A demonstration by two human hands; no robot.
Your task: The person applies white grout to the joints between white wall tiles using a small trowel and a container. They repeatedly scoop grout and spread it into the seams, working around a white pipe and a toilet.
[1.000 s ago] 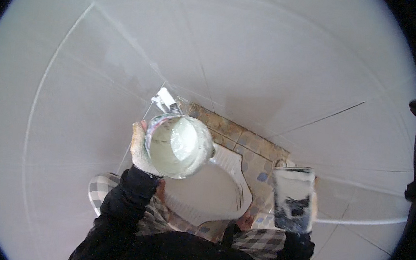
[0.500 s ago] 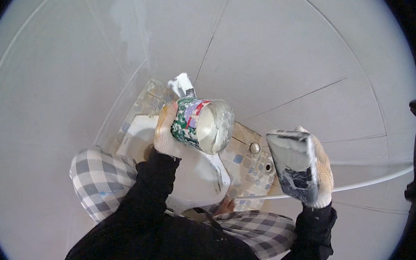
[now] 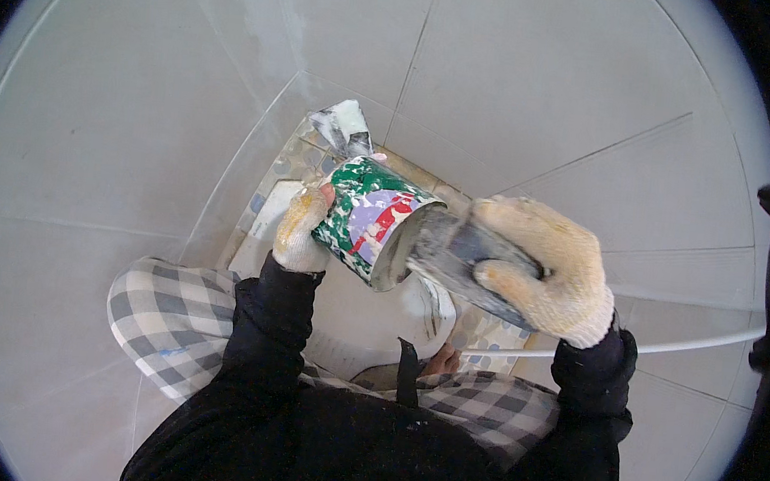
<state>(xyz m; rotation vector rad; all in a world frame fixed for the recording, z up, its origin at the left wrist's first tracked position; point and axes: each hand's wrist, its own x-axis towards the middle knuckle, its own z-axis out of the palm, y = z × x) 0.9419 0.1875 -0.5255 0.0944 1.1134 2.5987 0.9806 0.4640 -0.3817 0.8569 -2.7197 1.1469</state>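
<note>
My left hand (image 3: 303,227), in a stained knitted glove, is closed round a paint-smeared tin can (image 3: 365,207) with a green, purple and red side. The can lies tilted, its mouth turned to the right. Beyond the can sticks out a putty knife (image 3: 343,127) with a white-smeared blade; its handle is hidden, so I cannot tell whether the same hand grips it. In its own glove, my right hand (image 3: 555,267) grips a grey, paste-smeared trowel (image 3: 470,254). The trowel's left end meets the can's rim and partly covers the mouth.
Below the can is a white squat toilet pan (image 3: 352,319) set in a patterned tile floor (image 3: 486,334). Large grey wall tiles (image 3: 524,80) surround the corner. A white hose (image 3: 693,344) runs in from the right. My knees (image 3: 175,319) in checked trousers flank the pan.
My right hand has swung left and turned over, bringing the trowel to the can's mouth. The can has rolled slightly in my left hand, showing more of its coloured side.
</note>
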